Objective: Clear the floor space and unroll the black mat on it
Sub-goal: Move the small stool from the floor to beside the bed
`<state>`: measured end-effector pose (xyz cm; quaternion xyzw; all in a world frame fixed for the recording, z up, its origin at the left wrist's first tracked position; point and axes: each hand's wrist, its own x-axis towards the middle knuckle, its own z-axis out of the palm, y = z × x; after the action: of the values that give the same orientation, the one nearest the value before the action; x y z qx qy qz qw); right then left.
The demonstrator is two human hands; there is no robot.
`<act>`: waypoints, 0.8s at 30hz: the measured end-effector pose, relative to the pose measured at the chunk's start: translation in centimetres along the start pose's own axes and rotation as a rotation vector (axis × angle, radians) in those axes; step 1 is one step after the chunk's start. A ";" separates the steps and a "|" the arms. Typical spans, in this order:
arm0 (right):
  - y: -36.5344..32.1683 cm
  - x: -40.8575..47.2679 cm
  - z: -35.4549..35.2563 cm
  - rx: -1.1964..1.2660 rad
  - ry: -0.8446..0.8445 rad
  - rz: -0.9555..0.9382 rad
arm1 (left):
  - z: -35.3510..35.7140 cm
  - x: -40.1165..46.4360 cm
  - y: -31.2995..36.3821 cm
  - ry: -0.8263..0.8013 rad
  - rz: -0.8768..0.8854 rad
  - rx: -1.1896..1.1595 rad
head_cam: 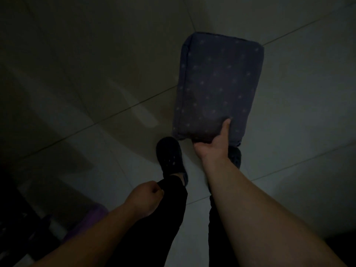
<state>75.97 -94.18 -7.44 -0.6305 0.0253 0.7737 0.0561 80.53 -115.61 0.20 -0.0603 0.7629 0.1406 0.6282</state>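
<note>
The room is very dim. A dark blue cushion (215, 87) with small pale stars hangs above the tiled floor (96, 74). My right hand (213, 143) grips its near edge, thumb on top. My left hand (146, 197) is a closed fist by my left thigh, and nothing shows in it. No black mat is visible.
My two feet in dark clogs (171, 157) stand on the pale tiles below the cushion. A purple object (90, 218) and dark shapes (19, 228) lie in the bottom left corner. Bare tiles stretch to the left and far side.
</note>
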 end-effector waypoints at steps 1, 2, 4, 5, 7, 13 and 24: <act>-0.4 -0.3 0.3 0.003 0.004 -0.017 | 0.0 -0.5 -0.2 -0.014 -0.002 0.018; -0.9 -0.6 0.7 -0.001 -0.004 -0.033 | -0.1 -1.0 -0.4 -0.021 -0.006 0.035; -2.4 -1.7 2.0 -0.032 -0.030 -0.061 | -0.6 -2.1 -0.3 -0.028 -0.018 0.045; -3.2 -2.4 2.9 -0.051 -0.034 -0.075 | -1.0 -2.8 -0.1 -0.032 -0.025 0.033; -5.1 -3.9 4.7 -0.100 -0.020 -0.096 | -1.9 -4.2 0.6 -0.029 -0.031 0.022; -11.4 -10.9 7.6 -0.248 0.209 -0.170 | -4.5 -9.6 3.6 -0.014 0.033 0.091; -21.7 -35.9 -3.8 -0.191 0.448 -0.335 | -10.6 -25.1 10.8 -0.086 0.027 0.219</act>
<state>89.39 -75.07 27.58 -0.7835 -0.1402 0.5940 0.1164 72.75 -110.48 27.99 0.0249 0.7466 0.0674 0.6613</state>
